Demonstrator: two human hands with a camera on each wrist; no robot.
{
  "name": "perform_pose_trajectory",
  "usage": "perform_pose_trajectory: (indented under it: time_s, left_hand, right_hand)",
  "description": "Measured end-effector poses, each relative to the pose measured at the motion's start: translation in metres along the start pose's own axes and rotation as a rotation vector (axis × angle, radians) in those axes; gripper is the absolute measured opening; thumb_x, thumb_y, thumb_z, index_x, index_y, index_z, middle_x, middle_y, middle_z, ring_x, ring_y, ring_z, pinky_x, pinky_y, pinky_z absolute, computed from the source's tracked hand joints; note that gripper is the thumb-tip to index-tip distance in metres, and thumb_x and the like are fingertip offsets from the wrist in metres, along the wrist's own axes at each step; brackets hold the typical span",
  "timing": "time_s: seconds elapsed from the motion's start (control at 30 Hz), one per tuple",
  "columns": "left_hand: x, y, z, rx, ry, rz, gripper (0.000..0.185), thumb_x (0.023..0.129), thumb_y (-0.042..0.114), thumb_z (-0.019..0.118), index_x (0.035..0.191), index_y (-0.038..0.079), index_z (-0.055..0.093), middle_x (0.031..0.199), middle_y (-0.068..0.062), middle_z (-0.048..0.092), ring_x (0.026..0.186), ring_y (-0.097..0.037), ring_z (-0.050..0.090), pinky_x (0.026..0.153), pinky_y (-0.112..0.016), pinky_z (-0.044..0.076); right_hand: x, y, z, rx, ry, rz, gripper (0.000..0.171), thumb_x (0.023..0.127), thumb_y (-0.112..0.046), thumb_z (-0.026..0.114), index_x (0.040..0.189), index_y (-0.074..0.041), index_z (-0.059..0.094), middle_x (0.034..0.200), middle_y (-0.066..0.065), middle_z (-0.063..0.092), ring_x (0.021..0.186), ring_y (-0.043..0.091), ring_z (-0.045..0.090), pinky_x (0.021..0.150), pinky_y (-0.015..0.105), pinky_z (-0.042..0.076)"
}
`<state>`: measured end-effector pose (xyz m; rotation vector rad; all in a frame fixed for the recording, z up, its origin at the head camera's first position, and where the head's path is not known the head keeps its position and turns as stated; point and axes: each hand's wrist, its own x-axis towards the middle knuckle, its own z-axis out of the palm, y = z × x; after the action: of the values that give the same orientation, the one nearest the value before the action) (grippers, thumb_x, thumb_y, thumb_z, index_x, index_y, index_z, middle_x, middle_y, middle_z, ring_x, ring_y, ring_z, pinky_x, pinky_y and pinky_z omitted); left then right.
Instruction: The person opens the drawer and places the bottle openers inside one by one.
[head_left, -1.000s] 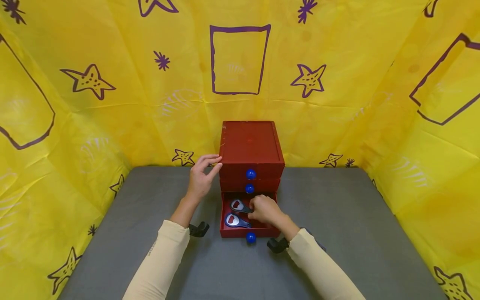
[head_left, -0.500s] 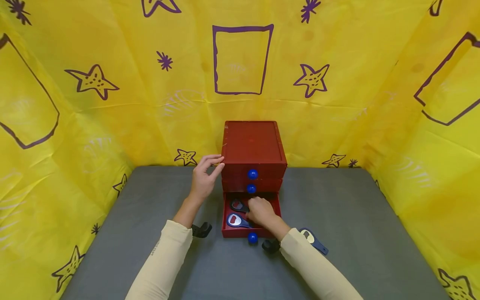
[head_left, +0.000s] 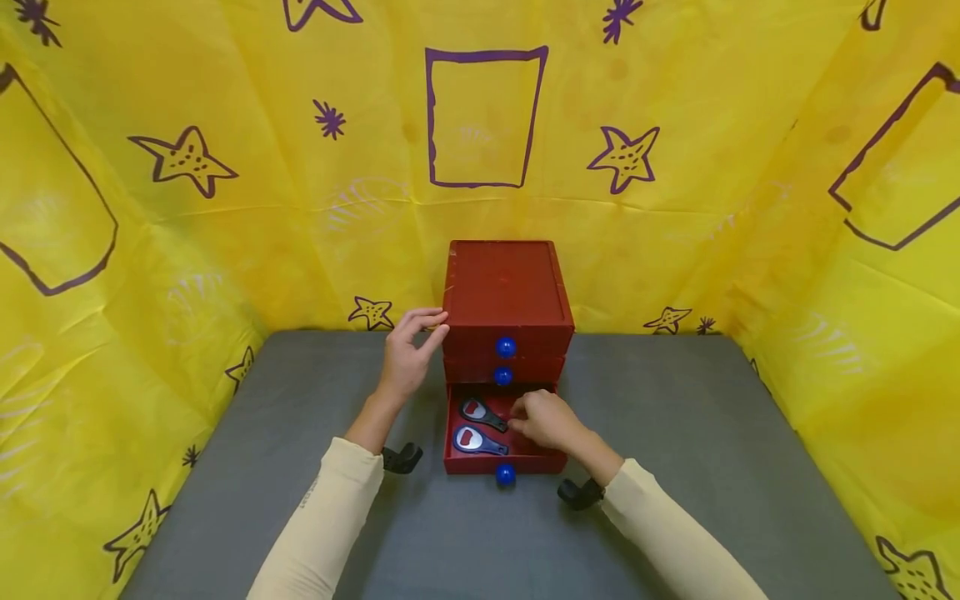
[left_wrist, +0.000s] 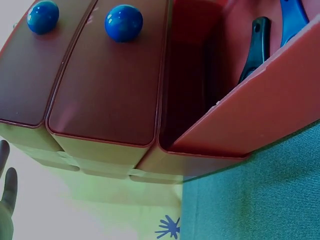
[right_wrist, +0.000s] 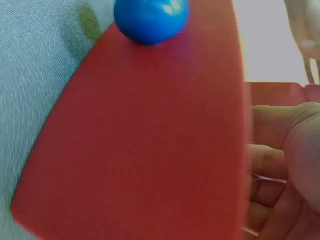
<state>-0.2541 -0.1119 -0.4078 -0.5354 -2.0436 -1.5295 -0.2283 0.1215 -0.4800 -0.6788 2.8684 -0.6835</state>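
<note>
A red drawer cabinet [head_left: 504, 283] stands on the table, its bottom drawer [head_left: 457, 463] pulled out. Inside lie two bottle openers, heads to the left: a dark-handled bottle opener [head_left: 492, 420] behind and a blue bottle opener [head_left: 491, 447] in front. My right hand [head_left: 551, 419] is over the drawer's right part, fingers loosely bent beside the handle ends. Nothing shows between its thumb and fingers [right_wrist: 267, 161] in the right wrist view. With straight fingertips, my left hand [head_left: 405, 354] touches the cabinet's upper left edge.
Blue ball knobs [head_left: 506, 347] stick out from the drawer fronts. The grey table [head_left: 322, 517] meets yellow patterned cloth walls [head_left: 360, 167] at the back and sides. Black wrist cameras [head_left: 402, 458] are strapped to both wrists.
My right hand has shifted right, away from the openers, uncovering the dark one's handle. Another bottle opener, seen on the table at right half a second ago, is now hidden by my right arm.
</note>
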Motion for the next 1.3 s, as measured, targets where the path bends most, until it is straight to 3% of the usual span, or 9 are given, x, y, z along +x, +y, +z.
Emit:
perform_pose_trajectory:
  time_s: [0.17,0.33,0.43,0.53,0.67,0.83,1.07,1.2,1.3]
  left_hand:
    - [0.001,0.0,0.001,0.008,0.005,-0.004,0.022,0.088,-0.001,0.067,0.108,-0.01,0.069,0.113,-0.027,0.064,0.106,-0.036,0.057,0.089,-0.013,0.042]
    - [0.0,-0.001,0.002,0.016,0.013,-0.002,0.022,0.087,-0.002,0.067,0.108,-0.01,0.069,0.112,-0.027,0.064,0.107,-0.037,0.057,0.089,-0.009,0.04]
    - [0.0,-0.002,0.002,0.009,0.012,-0.005,0.022,0.088,-0.002,0.067,0.108,-0.01,0.069,0.112,-0.027,0.063,0.107,-0.037,0.057,0.09,-0.013,0.042]
    - [0.0,-0.002,0.001,0.006,0.012,-0.002,0.022,0.088,-0.001,0.067,0.108,-0.009,0.069,0.113,-0.026,0.064,0.108,-0.036,0.058,0.09,-0.019,0.045]
    - [0.001,-0.002,0.001,0.004,0.012,0.004,0.022,0.088,0.0,0.067,0.108,-0.008,0.069,0.113,-0.026,0.064,0.108,-0.035,0.058,0.09,-0.016,0.044]
    - [0.0,-0.002,0.002,-0.002,0.01,-0.002,0.022,0.088,0.0,0.067,0.108,-0.009,0.069,0.113,-0.026,0.063,0.108,-0.036,0.057,0.089,-0.01,0.04]
    - [0.0,-0.002,0.002,0.002,0.0,-0.01,0.022,0.089,0.0,0.066,0.109,-0.009,0.068,0.114,-0.025,0.063,0.108,-0.036,0.057,0.09,-0.012,0.041]
    - [-0.001,0.001,0.001,0.003,0.006,-0.002,0.022,0.089,0.0,0.066,0.109,-0.01,0.068,0.114,-0.026,0.063,0.108,-0.038,0.057,0.091,-0.019,0.044]
    - [-0.001,-0.014,0.002,0.006,0.007,0.005,0.022,0.09,0.004,0.067,0.11,-0.005,0.07,0.115,-0.021,0.064,0.108,-0.033,0.058,0.092,-0.029,0.048]
  right_hand:
    - [-0.012,0.004,-0.015,-0.006,0.019,-0.018,0.013,0.086,-0.02,0.073,0.091,-0.008,0.076,0.086,0.003,0.073,0.077,0.016,0.063,0.073,0.034,0.053]
    - [-0.027,0.013,-0.031,0.015,0.01,-0.059,0.014,0.086,-0.021,0.073,0.09,-0.008,0.075,0.084,0.001,0.072,0.075,0.014,0.062,0.069,0.029,0.053]
    - [-0.036,0.022,-0.04,0.047,0.016,-0.088,0.011,0.085,-0.018,0.073,0.089,-0.008,0.075,0.08,-0.001,0.07,0.072,0.01,0.059,0.065,0.025,0.05]
    - [-0.046,0.031,-0.048,0.071,0.048,-0.098,0.009,0.085,-0.016,0.074,0.088,-0.008,0.075,0.076,-0.004,0.067,0.069,0.006,0.056,0.062,0.021,0.048]
    - [-0.058,0.041,-0.056,0.088,0.084,-0.098,0.01,0.085,-0.014,0.073,0.089,-0.005,0.074,0.076,-0.004,0.066,0.068,0.004,0.057,0.061,0.021,0.048]
    - [-0.072,0.057,-0.058,0.083,0.087,-0.06,0.011,0.084,-0.015,0.074,0.089,-0.005,0.074,0.077,-0.003,0.067,0.068,0.005,0.058,0.062,0.023,0.049]
    - [-0.089,0.073,-0.056,0.056,0.08,0.082,0.012,0.08,-0.017,0.077,0.084,-0.006,0.073,0.075,-0.002,0.065,0.067,0.008,0.058,0.062,0.025,0.049]
    - [-0.098,0.081,-0.053,0.017,0.054,0.118,0.016,0.078,-0.019,0.08,0.081,-0.006,0.071,0.074,-0.002,0.067,0.066,0.009,0.058,0.062,0.027,0.049]
    - [-0.106,0.086,-0.05,-0.033,0.046,0.113,0.016,0.076,-0.019,0.08,0.074,-0.009,0.068,0.069,-0.004,0.064,0.062,0.008,0.055,0.059,0.027,0.047]
